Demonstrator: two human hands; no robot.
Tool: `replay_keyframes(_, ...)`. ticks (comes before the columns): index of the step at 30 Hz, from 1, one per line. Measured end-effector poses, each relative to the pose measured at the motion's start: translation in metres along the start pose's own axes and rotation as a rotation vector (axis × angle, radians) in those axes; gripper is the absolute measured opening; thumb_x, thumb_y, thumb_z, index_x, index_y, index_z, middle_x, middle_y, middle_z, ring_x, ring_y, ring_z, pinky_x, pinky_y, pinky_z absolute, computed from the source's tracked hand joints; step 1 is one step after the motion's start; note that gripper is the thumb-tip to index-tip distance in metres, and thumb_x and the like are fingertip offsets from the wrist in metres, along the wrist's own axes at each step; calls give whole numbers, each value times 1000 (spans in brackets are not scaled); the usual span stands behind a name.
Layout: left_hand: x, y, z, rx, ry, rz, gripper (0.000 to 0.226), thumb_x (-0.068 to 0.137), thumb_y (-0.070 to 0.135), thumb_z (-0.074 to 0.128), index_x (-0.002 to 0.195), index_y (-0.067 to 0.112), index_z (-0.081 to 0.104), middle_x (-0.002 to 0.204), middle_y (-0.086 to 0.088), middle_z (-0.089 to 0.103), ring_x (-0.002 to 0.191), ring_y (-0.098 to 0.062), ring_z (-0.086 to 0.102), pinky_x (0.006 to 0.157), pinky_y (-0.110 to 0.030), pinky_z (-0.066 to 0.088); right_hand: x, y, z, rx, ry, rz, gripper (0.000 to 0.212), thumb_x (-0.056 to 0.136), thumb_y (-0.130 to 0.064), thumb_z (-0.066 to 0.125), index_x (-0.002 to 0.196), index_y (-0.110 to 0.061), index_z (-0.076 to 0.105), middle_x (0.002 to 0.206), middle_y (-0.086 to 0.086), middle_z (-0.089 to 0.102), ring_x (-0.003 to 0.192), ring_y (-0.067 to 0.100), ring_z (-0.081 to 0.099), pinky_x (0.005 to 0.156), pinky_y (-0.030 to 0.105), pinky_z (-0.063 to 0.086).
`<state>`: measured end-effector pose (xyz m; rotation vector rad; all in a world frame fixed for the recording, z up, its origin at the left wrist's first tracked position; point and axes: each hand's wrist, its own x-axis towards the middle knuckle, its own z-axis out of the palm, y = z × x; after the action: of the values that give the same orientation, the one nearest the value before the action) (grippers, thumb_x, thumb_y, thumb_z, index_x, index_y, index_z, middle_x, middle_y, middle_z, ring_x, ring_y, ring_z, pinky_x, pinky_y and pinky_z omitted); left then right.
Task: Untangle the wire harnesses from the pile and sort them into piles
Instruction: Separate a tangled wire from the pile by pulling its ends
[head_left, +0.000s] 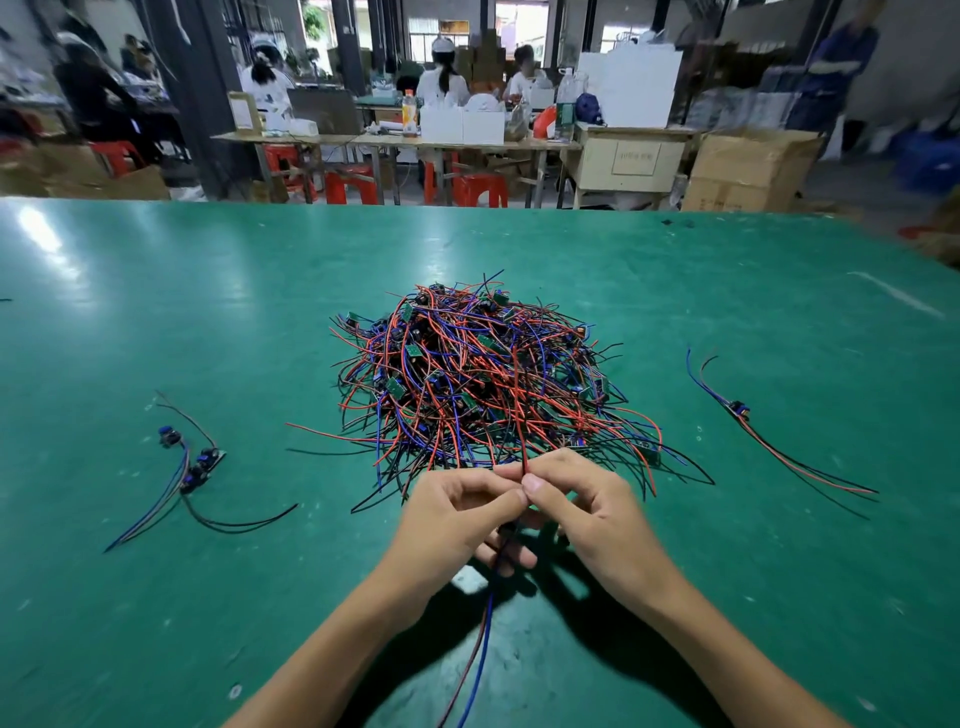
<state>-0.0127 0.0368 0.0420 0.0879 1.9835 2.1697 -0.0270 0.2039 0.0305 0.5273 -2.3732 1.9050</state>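
Note:
A big tangled pile of wire harnesses (478, 374), red, blue and black wires with small green boards, lies in the middle of the green table (260, 312). Just in front of it, my left hand (457, 525) and my right hand (587, 514) meet, both pinching one wire harness (483, 654). Its red wire runs up into the pile and its blue and dark wires hang down toward me. A small sorted pile (192, 467) of harnesses lies at the left. A single sorted harness (743, 415) lies at the right.
The table's far edge (467, 205) runs across the view. Beyond it are workbenches, red stools, cardboard boxes and several seated people. A person in blue stands at the back right.

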Motion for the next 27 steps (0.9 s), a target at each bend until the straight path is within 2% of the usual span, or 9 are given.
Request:
replay_keyframes(2, 0, -1, 2, 29, 14, 20, 15, 93, 8, 68, 80, 3, 73, 84, -19, 76, 57, -30, 72, 44, -26, 52, -1, 2, 4, -36, 30, 5, 22, 95, -27, 59, 100, -25, 80, 100, -8, 74, 91, 13, 70, 79, 26, 55)
replay_keyframes(4, -1, -1, 4, 70, 33, 48, 21, 93, 2, 66, 72, 3, 70, 77, -19, 75, 54, -28, 70, 42, -26, 50, -1, 3, 8, -18, 46, 31, 23, 95, -28, 56, 96, -27, 79, 90, -6, 76, 80, 11, 69, 75, 29, 54)
replay_keyframes(8, 1, 0, 7, 97, 52, 53, 29, 92, -5, 63, 65, 4, 65, 67, -18, 71, 48, -26, 67, 42, -25, 49, -2, 1, 17, 128, 100, 104, 23, 93, -28, 54, 87, -22, 77, 65, -5, 66, 57, 9, 58, 51, 16, 43)
replay_keyframes(11, 2, 0, 6, 103, 45, 51, 28, 92, -5, 64, 65, 4, 64, 65, -16, 71, 46, -25, 66, 43, -24, 50, -1, 0, 19, 195, 140, 124, 23, 95, -22, 55, 85, -15, 75, 58, -6, 62, 50, 10, 56, 46, 14, 41)
replay_keyframes(15, 0, -2, 5, 100, 18, 28, 33, 92, -3, 66, 62, 11, 67, 66, -17, 71, 46, -25, 66, 44, -25, 51, 3, 1, 18, 207, 223, 178, 29, 102, -10, 53, 82, -15, 74, 60, -12, 63, 47, 14, 51, 45, 15, 39)
replay_keyframes(18, 0, -3, 4, 100, -16, 26, 35, 90, 0, 69, 59, 15, 69, 68, -19, 72, 46, -26, 66, 43, -25, 51, 4, -1, 16, 228, 245, 197, 30, 102, -12, 52, 81, -17, 73, 67, -7, 67, 48, 13, 52, 43, 19, 38)
replay_keyframes(20, -1, -3, 5, 115, -54, 27, 27, 85, 6, 72, 60, 14, 69, 70, -22, 72, 46, -26, 66, 43, -26, 52, 7, -1, 11, 255, 305, 233, 32, 102, -13, 50, 80, -18, 73, 80, 0, 73, 48, 11, 52, 40, 21, 37)
replay_keyframes(22, -2, -3, 5, 131, -76, 26, 21, 82, 11, 71, 61, 13, 69, 71, -23, 72, 46, -26, 66, 43, -25, 51, 11, -2, 6, 272, 357, 270, 32, 102, -13, 49, 81, -17, 72, 90, 0, 75, 47, 9, 51, 40, 21, 36)
replay_keyframes(27, -4, -6, 4, 208, -164, 38, 24, 83, 9, 70, 60, 16, 68, 69, -22, 72, 45, -22, 65, 44, -22, 48, 16, -7, -5, 422, 452, 329, 36, 102, -14, 46, 79, -21, 73, 89, -2, 77, 45, 8, 49, 39, 21, 39)
